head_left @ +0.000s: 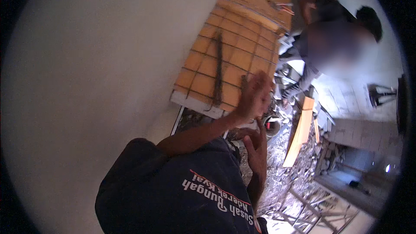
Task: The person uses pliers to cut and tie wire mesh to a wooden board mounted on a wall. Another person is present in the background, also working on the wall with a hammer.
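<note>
My left hand point(255, 95) is raised near the close end of an orange board point(195, 82), its fingers stretched out and nothing visible in it. Just below it hangs my right hand point(256, 147), thumb apart from the fingers and the palm bare. Over the board lies a grid of thin steel rods point(236, 47). A dark straight bar point(218, 69) rests on that grid, left of its middle. Farther along the board is a pair of pliers point(284, 8) with red handles.
A co-worker point(338, 34) is low down at the right of the board. Rubble point(277, 160) covers the ground, with a bucket point(272, 126) and an orange plank point(301, 132) on it. A pale wall point(99, 69) stands close on the left. Wooden framing point(312, 208) is at lower right.
</note>
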A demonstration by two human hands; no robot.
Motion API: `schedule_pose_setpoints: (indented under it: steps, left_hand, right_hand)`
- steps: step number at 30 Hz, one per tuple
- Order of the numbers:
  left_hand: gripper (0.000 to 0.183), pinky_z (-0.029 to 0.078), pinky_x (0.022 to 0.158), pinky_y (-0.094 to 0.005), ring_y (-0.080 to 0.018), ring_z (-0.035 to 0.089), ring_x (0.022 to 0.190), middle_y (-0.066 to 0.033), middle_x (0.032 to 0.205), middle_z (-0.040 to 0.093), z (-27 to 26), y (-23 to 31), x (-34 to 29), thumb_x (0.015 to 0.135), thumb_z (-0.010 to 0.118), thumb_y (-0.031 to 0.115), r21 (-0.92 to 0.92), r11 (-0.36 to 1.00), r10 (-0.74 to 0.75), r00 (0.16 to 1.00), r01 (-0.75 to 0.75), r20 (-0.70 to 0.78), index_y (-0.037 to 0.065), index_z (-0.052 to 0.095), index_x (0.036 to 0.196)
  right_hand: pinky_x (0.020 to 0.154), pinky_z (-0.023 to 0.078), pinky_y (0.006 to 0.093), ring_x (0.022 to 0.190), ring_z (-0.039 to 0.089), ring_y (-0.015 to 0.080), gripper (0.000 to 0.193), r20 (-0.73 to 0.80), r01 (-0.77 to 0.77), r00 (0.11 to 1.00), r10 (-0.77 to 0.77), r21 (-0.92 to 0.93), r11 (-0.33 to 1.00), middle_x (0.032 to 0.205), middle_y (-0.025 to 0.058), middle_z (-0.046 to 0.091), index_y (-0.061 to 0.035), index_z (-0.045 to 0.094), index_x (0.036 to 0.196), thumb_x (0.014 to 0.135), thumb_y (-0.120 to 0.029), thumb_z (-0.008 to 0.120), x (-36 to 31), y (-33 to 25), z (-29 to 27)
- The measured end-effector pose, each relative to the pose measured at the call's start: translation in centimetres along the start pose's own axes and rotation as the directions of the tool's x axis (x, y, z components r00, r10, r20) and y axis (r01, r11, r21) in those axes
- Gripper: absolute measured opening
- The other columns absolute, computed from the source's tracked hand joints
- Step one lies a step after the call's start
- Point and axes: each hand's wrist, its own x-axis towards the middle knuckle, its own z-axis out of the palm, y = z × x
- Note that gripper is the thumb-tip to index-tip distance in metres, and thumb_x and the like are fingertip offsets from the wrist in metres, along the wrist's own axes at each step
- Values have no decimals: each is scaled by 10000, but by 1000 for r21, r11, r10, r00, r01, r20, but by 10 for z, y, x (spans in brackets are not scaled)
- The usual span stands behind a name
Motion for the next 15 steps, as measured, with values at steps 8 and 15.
schedule_pose_setpoints:
  steps: [8, 15]
  left_hand:
    - [365, 469, 814, -342, -221, 607, 870, -95, 932, 614, -64, -61, 9, 1068, 463, 361, 434, 835, 264, 939, -337, 221, 36, 588, 1178]
    - [753, 394, 1059, -510, -401, 479, 1267, -239, 1303, 549, -240, -102, 31, 832, 733, 504, 872, -84, 197, 866, 483, -460, 11, 503, 1353]
  right_hand:
    - [408, 209, 194, 508, 274, -3, 319, -381, -20, 912, 154, 332, 943, 641, -84, 351, -43, 570, 1312, 1062, -235, 519, -2, 29, -14]
    - [413, 245, 202, 478, 330, 8, 326, -568, 48, 822, 44, 147, 988, 634, -62, 427, -15, 589, 1256, 1047, -258, 529, -14, 44, -67]
